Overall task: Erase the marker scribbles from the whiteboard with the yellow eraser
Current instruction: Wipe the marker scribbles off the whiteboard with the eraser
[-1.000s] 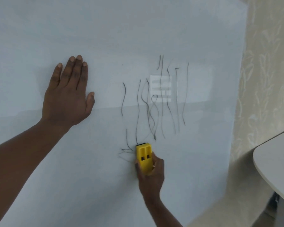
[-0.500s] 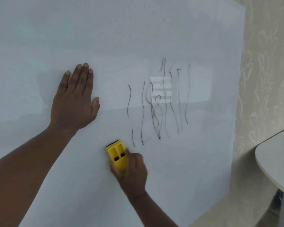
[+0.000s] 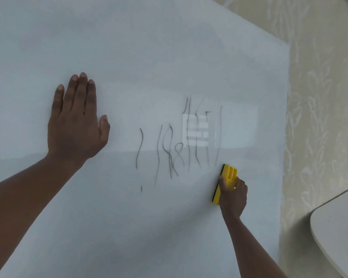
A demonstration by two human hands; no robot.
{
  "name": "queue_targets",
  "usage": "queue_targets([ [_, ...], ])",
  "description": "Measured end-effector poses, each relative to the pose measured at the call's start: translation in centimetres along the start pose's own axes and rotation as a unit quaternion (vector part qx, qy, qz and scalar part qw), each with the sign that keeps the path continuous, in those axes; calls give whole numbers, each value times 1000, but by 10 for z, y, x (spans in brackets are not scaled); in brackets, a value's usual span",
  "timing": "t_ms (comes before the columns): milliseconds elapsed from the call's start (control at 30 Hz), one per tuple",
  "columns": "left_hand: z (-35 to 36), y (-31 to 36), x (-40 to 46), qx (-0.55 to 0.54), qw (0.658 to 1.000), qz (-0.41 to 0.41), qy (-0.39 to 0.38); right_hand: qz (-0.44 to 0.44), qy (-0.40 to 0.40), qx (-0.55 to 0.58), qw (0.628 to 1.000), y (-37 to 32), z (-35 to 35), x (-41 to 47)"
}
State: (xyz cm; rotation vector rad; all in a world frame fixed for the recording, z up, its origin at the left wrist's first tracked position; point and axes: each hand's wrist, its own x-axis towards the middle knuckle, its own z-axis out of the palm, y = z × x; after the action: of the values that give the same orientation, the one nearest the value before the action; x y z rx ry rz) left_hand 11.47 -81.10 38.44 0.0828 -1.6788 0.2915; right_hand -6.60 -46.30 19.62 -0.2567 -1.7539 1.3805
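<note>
The whiteboard (image 3: 129, 47) fills most of the head view. Thin black marker scribbles (image 3: 177, 145), mostly upright wavy lines, run across its middle, with a tiny leftover mark lower left of them. My right hand (image 3: 232, 194) grips the yellow eraser (image 3: 228, 173), which has a dark felt edge pressed to the board just below the right end of the scribbles. My left hand (image 3: 76, 121) lies flat on the board, fingers spread, well left of the marks.
Patterned beige wallpaper (image 3: 317, 117) shows to the right of the board's edge. The rounded corner of a pale table (image 3: 338, 229) juts in at the lower right. A bright window reflection lies over the right part of the scribbles.
My right hand has swept the eraser from below the left end of the scribbles to their right end. The lower tails of the lines are wiped away. My left hand stays flat.
</note>
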Motion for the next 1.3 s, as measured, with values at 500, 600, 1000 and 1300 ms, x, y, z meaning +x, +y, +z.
queue_targets([
  [500, 10, -1, -4, 37, 999, -5, 0, -211, 45, 81, 973, -114, 44, -105],
  [600, 10, -2, -4, 29, 1000, -5, 1, -309, 27, 57, 949, -129, 52, -148],
  [1000, 10, -8, -4, 38, 999, 7, 1, -499, 53, 39, 864, -184, 57, -134],
  [1300, 10, -7, -4, 19, 1000, 1, 3, -339, 27, 51, 939, -281, 46, -21],
])
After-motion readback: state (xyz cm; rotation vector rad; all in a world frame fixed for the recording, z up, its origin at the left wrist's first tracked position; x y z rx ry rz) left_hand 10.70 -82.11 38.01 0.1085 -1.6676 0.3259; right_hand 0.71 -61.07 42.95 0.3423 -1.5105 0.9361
